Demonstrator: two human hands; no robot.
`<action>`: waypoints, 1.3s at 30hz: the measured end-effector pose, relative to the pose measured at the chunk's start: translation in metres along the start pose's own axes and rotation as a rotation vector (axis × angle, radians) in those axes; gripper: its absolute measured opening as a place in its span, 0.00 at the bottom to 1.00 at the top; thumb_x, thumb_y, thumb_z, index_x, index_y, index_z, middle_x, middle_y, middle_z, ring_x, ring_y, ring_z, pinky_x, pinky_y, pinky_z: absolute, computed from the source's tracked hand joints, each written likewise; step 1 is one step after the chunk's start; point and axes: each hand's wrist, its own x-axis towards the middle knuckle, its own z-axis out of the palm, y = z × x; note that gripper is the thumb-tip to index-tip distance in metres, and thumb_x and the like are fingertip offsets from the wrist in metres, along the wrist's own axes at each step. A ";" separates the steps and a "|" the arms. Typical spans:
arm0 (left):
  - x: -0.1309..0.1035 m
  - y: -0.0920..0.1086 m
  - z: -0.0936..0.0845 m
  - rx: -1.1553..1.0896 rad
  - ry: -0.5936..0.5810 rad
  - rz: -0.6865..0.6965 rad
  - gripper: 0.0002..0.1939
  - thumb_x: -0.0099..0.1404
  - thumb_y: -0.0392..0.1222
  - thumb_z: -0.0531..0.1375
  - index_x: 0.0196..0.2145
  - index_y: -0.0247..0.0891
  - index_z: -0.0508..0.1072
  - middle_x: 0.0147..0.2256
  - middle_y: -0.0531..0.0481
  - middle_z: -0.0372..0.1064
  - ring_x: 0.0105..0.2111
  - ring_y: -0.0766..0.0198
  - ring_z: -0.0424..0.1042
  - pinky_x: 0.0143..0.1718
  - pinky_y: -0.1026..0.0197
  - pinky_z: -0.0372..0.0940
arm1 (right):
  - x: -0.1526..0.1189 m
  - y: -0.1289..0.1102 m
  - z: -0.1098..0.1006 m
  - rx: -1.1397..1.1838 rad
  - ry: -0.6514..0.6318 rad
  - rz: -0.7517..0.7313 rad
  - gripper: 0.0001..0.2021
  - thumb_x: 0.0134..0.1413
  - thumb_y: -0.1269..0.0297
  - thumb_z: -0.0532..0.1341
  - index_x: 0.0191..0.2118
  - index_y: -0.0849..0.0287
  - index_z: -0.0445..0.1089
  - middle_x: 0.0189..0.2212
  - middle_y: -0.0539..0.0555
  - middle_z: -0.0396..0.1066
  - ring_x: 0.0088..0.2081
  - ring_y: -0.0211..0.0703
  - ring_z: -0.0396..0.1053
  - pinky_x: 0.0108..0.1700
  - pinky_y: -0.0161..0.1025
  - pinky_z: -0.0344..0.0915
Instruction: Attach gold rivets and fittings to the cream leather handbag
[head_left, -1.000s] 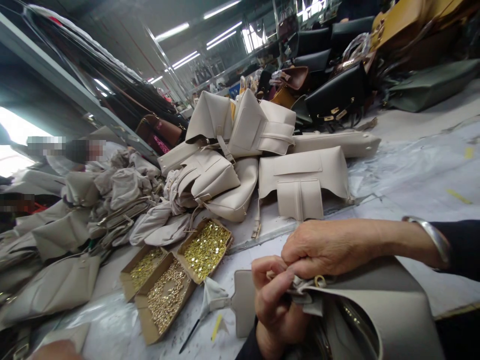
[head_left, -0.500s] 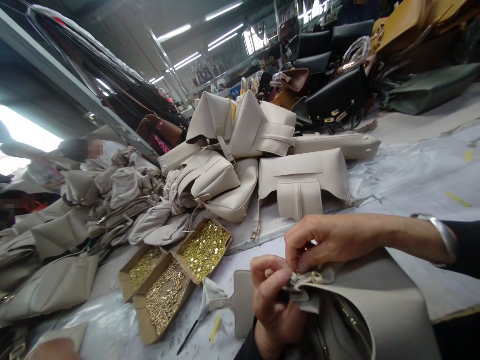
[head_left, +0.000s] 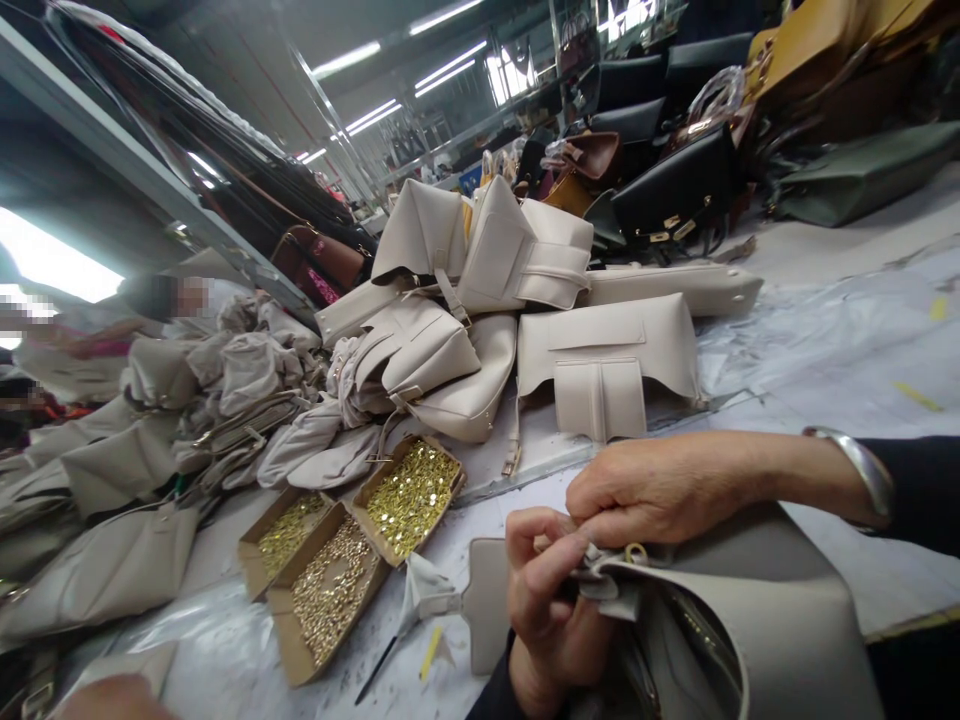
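A light grey bag (head_left: 795, 610) lies at the lower right, its opening towards me and a zip showing inside. My left hand (head_left: 551, 600) pinches gathered material at the bag's edge, fingers curled. Against its fingertips, my right hand (head_left: 660, 490) is closed from above at the same edge; whatever its fingertips grip is hidden. A small gold ring (head_left: 635, 553) shows just below my right hand. Left of my left hand lies a flat grey flap (head_left: 487, 605), joined to a strap piece beside a thin black tool (head_left: 377, 668).
Three cardboard trays hold small metal parts: gold pieces (head_left: 412, 497), copper-coloured pieces (head_left: 330, 590) and more gold pieces (head_left: 291, 530). Beige bags (head_left: 607, 345) are piled behind them, and grey bags (head_left: 135, 470) at left. Someone's blurred hand (head_left: 112, 700) is at the bottom left.
My right hand has moved slightly left and its fingers have closed down more tightly beside my left fingertips. At the far left, a person's arm has shifted.
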 end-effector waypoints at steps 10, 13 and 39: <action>0.004 -0.001 -0.002 0.033 -0.018 0.026 0.19 0.69 0.33 0.61 0.55 0.44 0.70 0.41 0.47 0.65 0.36 0.61 0.69 0.34 0.60 0.72 | -0.009 0.006 -0.006 0.291 0.077 -0.015 0.09 0.64 0.62 0.65 0.40 0.63 0.79 0.33 0.52 0.75 0.35 0.39 0.69 0.38 0.33 0.63; 0.004 0.000 -0.002 0.012 -0.042 0.033 0.18 0.69 0.33 0.60 0.56 0.42 0.70 0.43 0.45 0.65 0.38 0.61 0.70 0.34 0.60 0.72 | -0.007 0.005 -0.003 0.203 0.076 -0.046 0.07 0.65 0.64 0.65 0.39 0.63 0.78 0.31 0.50 0.73 0.34 0.37 0.67 0.37 0.32 0.61; 0.004 -0.003 -0.002 -0.012 -0.031 0.043 0.18 0.69 0.34 0.61 0.56 0.44 0.71 0.42 0.47 0.64 0.35 0.64 0.68 0.32 0.63 0.71 | -0.008 -0.001 0.000 -0.012 0.045 -0.025 0.09 0.69 0.65 0.60 0.38 0.61 0.75 0.31 0.51 0.71 0.32 0.39 0.64 0.35 0.35 0.59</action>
